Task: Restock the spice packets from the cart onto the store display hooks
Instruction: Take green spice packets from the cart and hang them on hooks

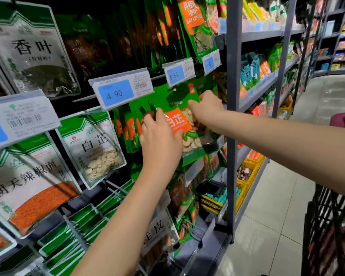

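Observation:
A green spice packet (189, 136) with an orange label and pale slices inside is held up against the display, below the 4.90 price tag (121, 90). My left hand (159, 134) grips its left edge, in front of a row of like packets (127, 130) hanging on a hook. My right hand (205, 108) pinches the packet's upper right part, near the 6.50 tag (178, 73). The hook itself is hidden behind the packet and tags.
Other hanging packets fill the rack at left (96, 148) and above (195, 26). Bare wire hooks (116, 188) jut out lower down. A grey shelf upright (233, 116) stands right of the rack. The dark cart (331, 226) is at the right edge, on the tiled floor.

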`<state>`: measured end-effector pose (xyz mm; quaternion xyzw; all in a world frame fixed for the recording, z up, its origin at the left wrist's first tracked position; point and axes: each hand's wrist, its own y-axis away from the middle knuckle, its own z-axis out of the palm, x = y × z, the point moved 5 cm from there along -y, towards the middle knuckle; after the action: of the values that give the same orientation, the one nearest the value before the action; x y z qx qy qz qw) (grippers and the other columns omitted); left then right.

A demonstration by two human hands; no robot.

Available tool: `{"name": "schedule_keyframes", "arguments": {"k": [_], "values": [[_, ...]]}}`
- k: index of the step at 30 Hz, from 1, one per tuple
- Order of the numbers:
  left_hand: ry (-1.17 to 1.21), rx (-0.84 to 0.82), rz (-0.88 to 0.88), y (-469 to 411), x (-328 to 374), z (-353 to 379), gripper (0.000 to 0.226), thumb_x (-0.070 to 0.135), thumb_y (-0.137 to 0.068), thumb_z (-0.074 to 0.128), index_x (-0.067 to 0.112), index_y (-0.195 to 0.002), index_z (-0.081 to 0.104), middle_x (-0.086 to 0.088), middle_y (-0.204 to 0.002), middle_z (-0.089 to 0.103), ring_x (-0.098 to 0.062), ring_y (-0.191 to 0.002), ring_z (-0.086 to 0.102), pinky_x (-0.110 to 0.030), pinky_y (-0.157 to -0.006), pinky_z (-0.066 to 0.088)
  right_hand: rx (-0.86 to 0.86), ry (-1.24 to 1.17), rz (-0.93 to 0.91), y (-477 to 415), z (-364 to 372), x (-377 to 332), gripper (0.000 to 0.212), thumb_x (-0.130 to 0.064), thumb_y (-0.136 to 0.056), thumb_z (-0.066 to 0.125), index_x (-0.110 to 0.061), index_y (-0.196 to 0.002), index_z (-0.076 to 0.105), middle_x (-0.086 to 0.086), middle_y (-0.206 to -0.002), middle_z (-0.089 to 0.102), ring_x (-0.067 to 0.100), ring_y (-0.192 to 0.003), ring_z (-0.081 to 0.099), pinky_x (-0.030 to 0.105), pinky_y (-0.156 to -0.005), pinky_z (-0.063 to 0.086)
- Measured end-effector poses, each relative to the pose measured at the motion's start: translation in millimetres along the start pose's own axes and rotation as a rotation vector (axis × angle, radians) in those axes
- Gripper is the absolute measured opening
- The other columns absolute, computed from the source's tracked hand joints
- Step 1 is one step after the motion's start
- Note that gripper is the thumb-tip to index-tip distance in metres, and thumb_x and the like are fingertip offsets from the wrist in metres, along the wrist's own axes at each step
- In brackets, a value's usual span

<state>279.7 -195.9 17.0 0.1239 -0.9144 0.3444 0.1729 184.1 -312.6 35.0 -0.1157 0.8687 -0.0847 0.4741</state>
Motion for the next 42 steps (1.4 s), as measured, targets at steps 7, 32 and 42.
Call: {"name": "schedule_keyframes", "arguments": {"k": [7,32,42], "values": [[-0.451,0.076,0.187,1,-16,15,0.078,0.034,-0.090,0.059,0.012,-0.152,0.018,-0.009,-0.160,0.012,-0.032,-0.147,0.007,-0.052,-0.117,0.005,-0.301,0.225,-0.245,23,45,-1,0.055,-0.022,-0.100,0.042,-0.008,-0.149,0.022,0.015,-0.144,0.043,0.033,-0.130,0.043,0.034,-0.102,0.036],[-0.433,-0.150,0.072,-25,-69,17,0.059,0.038,-0.100,0.040,0.018,-0.151,0.018,-0.007,-0.162,0.005,-0.030,-0.148,0.002,-0.056,-0.117,0.004,-0.535,0.445,-0.344,42,49,-19,0.055,-0.027,-0.104,0.038,-0.012,-0.153,0.017,0.011,-0.156,0.027,0.029,-0.138,0.034,0.031,-0.106,0.033],[0.248,-0.343,0.366,69,80,-43,0.034,0.021,-0.098,0.050,0.008,-0.129,0.055,-0.006,-0.130,0.055,-0.021,-0.124,0.047,-0.025,-0.099,0.030,-0.230,0.478,-0.344,161,-142,-6,0.026,-0.024,-0.098,0.049,-0.012,-0.112,0.068,-0.001,-0.098,0.065,0.011,-0.088,0.056,0.020,-0.069,0.035]]}}
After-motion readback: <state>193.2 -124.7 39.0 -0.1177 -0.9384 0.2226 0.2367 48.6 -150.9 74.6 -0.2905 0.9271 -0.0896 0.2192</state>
